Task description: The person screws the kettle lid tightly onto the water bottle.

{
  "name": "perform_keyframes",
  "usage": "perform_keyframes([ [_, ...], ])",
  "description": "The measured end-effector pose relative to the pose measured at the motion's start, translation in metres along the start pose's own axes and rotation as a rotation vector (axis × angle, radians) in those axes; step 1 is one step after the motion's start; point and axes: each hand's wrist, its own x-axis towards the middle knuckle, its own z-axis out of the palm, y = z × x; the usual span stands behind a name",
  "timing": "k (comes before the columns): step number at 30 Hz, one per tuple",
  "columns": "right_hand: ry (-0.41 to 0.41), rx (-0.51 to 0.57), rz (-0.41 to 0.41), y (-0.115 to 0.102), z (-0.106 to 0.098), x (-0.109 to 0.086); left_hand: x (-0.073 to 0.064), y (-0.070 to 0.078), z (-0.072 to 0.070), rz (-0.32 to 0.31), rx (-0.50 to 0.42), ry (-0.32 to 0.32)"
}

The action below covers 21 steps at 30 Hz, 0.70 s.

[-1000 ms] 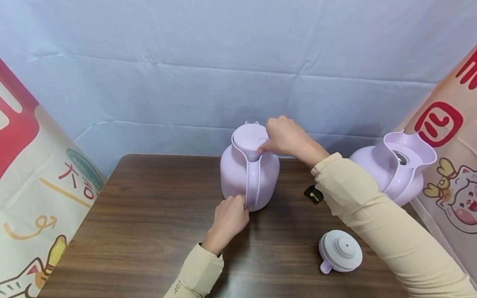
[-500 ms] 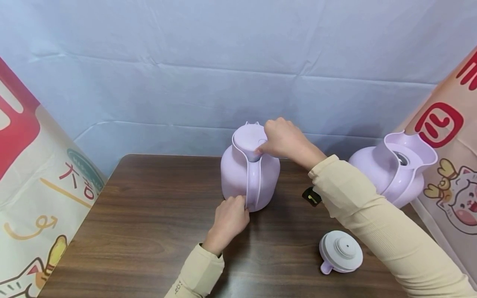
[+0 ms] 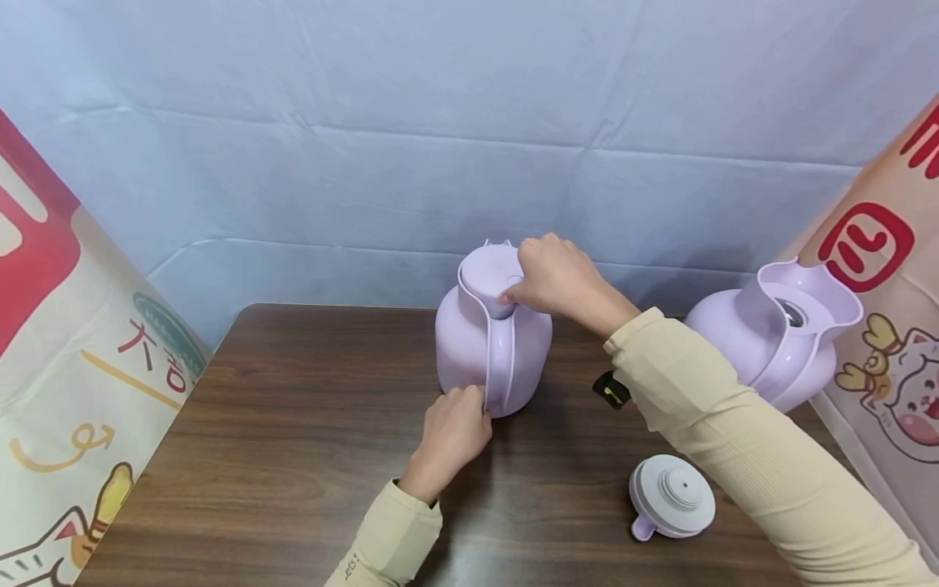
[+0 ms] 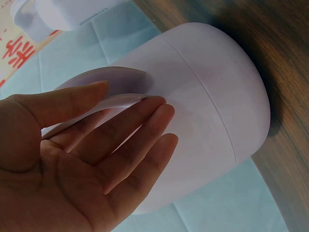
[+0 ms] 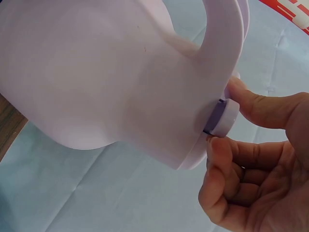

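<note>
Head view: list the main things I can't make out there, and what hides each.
All in the head view:
Open pitcher: lower body partly behind the right sleeve.
Black item: partly covered by that sleeve, too small to identify.
Lidded pitcher: inside covered by its lid.
Loose lid: other face turned down.
Left cuff lettering: too small to read.

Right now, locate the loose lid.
In the head view, the loose lid lies on the table at lower right, left of the right sleeve and nearer than the open jug.
</note>
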Motion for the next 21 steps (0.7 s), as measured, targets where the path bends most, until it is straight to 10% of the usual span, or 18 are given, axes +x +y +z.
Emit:
perform_keyframes([
  [21,0.023,0.01,0.005,-0.0021,0.0039,-0.0005,-0.0008,-0.0003,0.0001,0.007,0.014,0.007],
])
